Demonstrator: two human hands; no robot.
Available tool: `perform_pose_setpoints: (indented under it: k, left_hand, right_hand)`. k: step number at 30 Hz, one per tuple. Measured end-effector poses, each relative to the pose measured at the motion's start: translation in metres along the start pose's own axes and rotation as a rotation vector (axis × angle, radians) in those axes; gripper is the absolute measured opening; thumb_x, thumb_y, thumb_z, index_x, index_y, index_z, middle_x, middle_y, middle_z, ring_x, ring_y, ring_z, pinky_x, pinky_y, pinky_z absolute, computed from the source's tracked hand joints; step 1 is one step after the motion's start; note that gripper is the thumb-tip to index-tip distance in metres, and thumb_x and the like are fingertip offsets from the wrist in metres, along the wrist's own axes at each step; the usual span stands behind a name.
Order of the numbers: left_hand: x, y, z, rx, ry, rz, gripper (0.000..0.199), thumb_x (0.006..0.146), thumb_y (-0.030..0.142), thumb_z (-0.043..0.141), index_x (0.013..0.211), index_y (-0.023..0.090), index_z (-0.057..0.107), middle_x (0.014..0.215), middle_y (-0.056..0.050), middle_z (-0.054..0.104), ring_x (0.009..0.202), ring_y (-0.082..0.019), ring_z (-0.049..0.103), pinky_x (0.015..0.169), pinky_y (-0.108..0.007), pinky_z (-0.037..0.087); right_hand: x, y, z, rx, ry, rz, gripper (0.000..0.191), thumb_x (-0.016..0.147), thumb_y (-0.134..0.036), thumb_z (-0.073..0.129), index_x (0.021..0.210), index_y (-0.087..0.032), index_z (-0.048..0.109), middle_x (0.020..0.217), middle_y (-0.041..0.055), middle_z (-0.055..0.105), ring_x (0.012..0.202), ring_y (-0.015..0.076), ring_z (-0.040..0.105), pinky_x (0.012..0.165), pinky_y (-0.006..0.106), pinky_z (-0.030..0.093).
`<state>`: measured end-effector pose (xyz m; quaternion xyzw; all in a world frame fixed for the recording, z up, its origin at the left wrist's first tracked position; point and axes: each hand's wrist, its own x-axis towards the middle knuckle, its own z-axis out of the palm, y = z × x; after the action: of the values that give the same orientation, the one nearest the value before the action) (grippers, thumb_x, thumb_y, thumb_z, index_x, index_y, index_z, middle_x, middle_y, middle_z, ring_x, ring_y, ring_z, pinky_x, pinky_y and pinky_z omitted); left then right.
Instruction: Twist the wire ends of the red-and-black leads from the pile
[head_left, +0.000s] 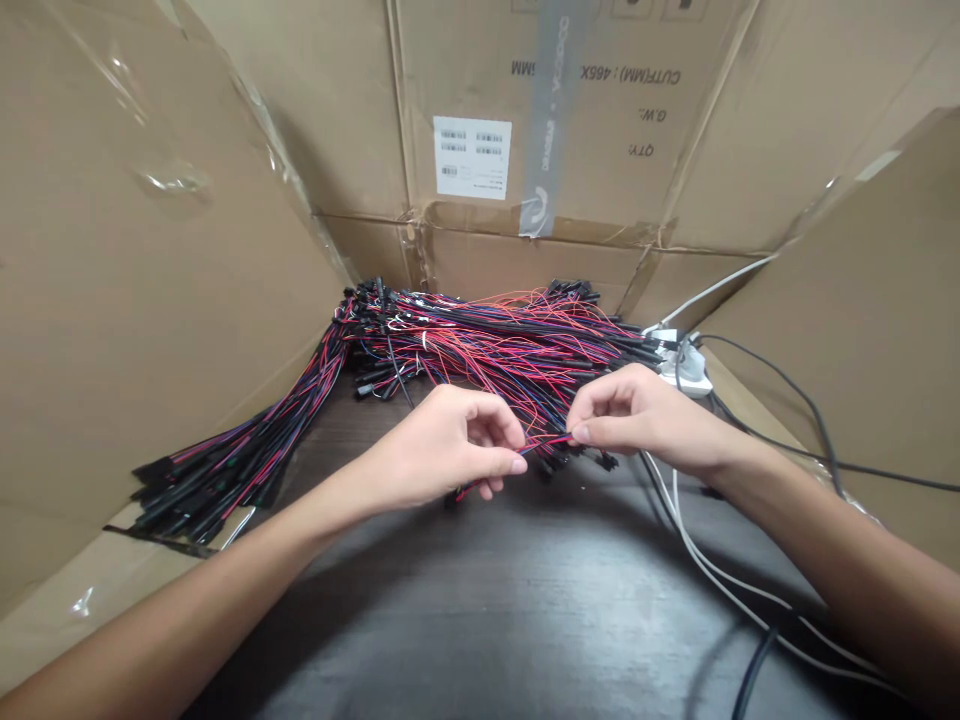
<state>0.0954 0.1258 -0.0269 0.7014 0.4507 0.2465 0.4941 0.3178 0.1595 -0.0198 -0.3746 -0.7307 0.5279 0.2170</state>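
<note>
A short stretch of red and dark blue wires (546,441) runs between my two hands, above the dark tabletop. My left hand (469,445) is closed on the wires with thumb and fingers, and a red end with a dark tip shows below its palm. Thumb and index finger of my right hand (626,415) pinch the other part of the wires; that end is hidden in the fingers. Just behind both hands lies a large pile of red, blue and black wire cables (487,340) with black connectors.
A second cable bundle (225,450) slopes down at the left. Cardboard walls (480,80) enclose the dark table (487,600) at the back and sides. At the right stand a white power strip (694,383) and loose white cords (720,578) and black cords (810,410).
</note>
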Motion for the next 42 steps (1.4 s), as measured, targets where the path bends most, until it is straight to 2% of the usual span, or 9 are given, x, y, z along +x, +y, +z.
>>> perform_pose_setpoints:
  k: [6,10,14,19,22,28,31,35,42]
  left_hand:
    - [-0.001,-0.007,0.009,0.543,0.219,0.443,0.005,0.073,0.009,0.068,0.075,0.012,0.065,0.062,0.002,0.062,0.054,-0.007,0.055,0.053,-0.017,0.042]
    - [-0.003,-0.010,0.011,0.708,0.269,0.544,0.008,0.078,0.006,0.059,0.079,0.011,0.065,0.063,0.001,0.062,0.054,-0.007,0.053,0.053,-0.019,0.039]
    - [-0.005,-0.005,0.009,0.621,0.224,0.438,0.011,0.083,0.011,0.055,0.079,0.013,0.065,0.061,0.002,0.062,0.052,-0.007,0.055,0.052,-0.018,0.041]
    - [-0.006,0.005,0.011,0.273,0.205,0.153,0.012,0.083,0.014,0.054,0.077,0.013,0.064,0.059,0.001,0.064,0.051,-0.010,0.062,0.051,-0.019,0.050]
    - [-0.006,0.010,0.013,0.127,0.239,0.052,0.011,0.081,0.013,0.055,0.077,0.012,0.065,0.061,-0.001,0.065,0.052,-0.012,0.064,0.050,-0.020,0.052]
    - [-0.005,0.011,0.011,0.071,0.286,0.022,0.012,0.080,0.011,0.058,0.081,0.011,0.069,0.061,-0.001,0.067,0.048,-0.010,0.061,0.049,-0.019,0.051]
    - [-0.004,0.007,0.008,0.221,0.235,0.095,0.018,0.083,0.013,0.055,0.089,0.013,0.071,0.064,-0.001,0.068,0.052,-0.010,0.062,0.051,-0.018,0.051]
    - [-0.004,0.001,0.005,0.377,0.119,0.115,0.021,0.085,0.014,0.048,0.082,0.013,0.069,0.064,-0.001,0.066,0.051,-0.009,0.062,0.051,-0.017,0.050]
    - [-0.003,-0.001,0.007,0.210,0.108,0.046,0.014,0.086,0.017,0.047,0.079,0.014,0.058,0.065,0.000,0.062,0.052,-0.010,0.063,0.045,-0.018,0.050]
  right_hand:
    - [0.001,0.002,0.001,0.042,0.009,0.024,0.013,0.071,-0.023,0.065,0.064,-0.012,0.062,0.048,-0.0046,0.045,0.042,0.0039,0.031,0.038,0.018,0.022]
    - [0.001,0.002,0.001,0.038,0.008,0.028,0.013,0.071,-0.023,0.064,0.065,-0.011,0.062,0.048,-0.0042,0.046,0.042,0.0040,0.032,0.038,0.018,0.022]
    - [0.000,0.001,0.000,0.030,0.012,0.025,0.015,0.071,-0.024,0.064,0.065,-0.011,0.062,0.048,-0.0040,0.046,0.042,0.0039,0.032,0.038,0.018,0.022]
    - [0.001,0.000,-0.001,0.003,0.010,0.030,0.014,0.069,-0.025,0.066,0.065,-0.011,0.063,0.049,-0.0038,0.048,0.044,0.0044,0.034,0.039,0.018,0.024]
    - [0.001,0.000,-0.001,-0.007,-0.005,0.014,0.011,0.069,-0.021,0.066,0.066,-0.011,0.063,0.052,-0.0031,0.050,0.046,0.0048,0.037,0.041,0.018,0.027]
    - [0.001,0.001,0.000,-0.012,-0.037,-0.026,0.009,0.071,-0.019,0.065,0.066,-0.011,0.063,0.055,-0.0024,0.052,0.048,0.0055,0.039,0.044,0.019,0.030]
    - [0.001,0.001,0.001,-0.037,-0.053,-0.060,0.011,0.072,-0.020,0.064,0.065,-0.012,0.062,0.055,-0.0023,0.052,0.049,0.0056,0.039,0.045,0.019,0.031]
    - [0.001,0.001,0.002,-0.102,-0.074,-0.074,0.015,0.072,-0.024,0.066,0.066,-0.011,0.063,0.054,-0.0023,0.051,0.049,0.0063,0.040,0.047,0.020,0.032]
    - [0.004,0.004,0.002,-0.099,-0.093,-0.026,0.014,0.072,-0.025,0.065,0.067,-0.012,0.063,0.054,-0.0021,0.052,0.049,0.0063,0.041,0.046,0.019,0.033]
